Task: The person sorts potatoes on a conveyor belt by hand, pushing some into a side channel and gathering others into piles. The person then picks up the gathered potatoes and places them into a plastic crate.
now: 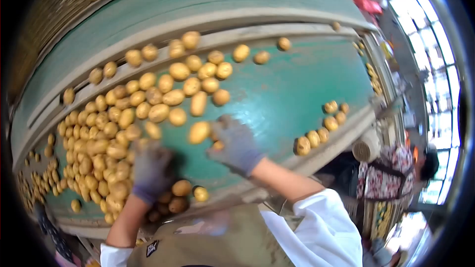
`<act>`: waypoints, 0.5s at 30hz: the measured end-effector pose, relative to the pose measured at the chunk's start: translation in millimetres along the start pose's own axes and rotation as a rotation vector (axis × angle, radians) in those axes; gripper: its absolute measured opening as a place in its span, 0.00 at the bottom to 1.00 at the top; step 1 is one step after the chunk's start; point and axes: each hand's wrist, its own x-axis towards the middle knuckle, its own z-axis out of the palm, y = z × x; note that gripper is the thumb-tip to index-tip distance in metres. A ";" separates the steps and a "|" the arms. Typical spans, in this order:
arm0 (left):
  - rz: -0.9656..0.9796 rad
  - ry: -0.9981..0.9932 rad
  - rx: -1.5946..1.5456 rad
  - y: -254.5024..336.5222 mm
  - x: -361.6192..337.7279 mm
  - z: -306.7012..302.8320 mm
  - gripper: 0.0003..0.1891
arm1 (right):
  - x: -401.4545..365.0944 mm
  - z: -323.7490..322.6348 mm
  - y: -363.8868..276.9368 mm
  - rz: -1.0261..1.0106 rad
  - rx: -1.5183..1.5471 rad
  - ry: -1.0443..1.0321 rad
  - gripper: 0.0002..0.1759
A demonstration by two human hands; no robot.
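Note:
My left hand (pixel 152 167), in a grey-purple glove, is smeared by motion at the right edge of a dense heap of potatoes (pixel 101 146). Its fingers are too blurred to make out. My right hand (pixel 233 143), gloved alike, is over the green conveyor belt (pixel 292 89) with its fingers curled round a small potato (pixel 218 145), mostly hidden by the glove. Just left of those fingertips is a larger yellow potato (pixel 199 132). Several darker potatoes (pixel 178 204) lie near my left wrist, by the belt's near edge.
A row of potatoes (pixel 313 139) lies along the near rail at right. More potatoes (pixel 133 58) rest on the far ledge, with another green belt (pixel 237 0) beyond. A motor housing (pixel 366 149) juts out at right, near a person in a patterned top (pixel 388 173).

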 end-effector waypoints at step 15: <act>-0.308 -0.252 0.288 -228.8 -105.7 -38.3 0.30 | -304.8 -71.1 31.0 0.704 1.148 0.715 0.43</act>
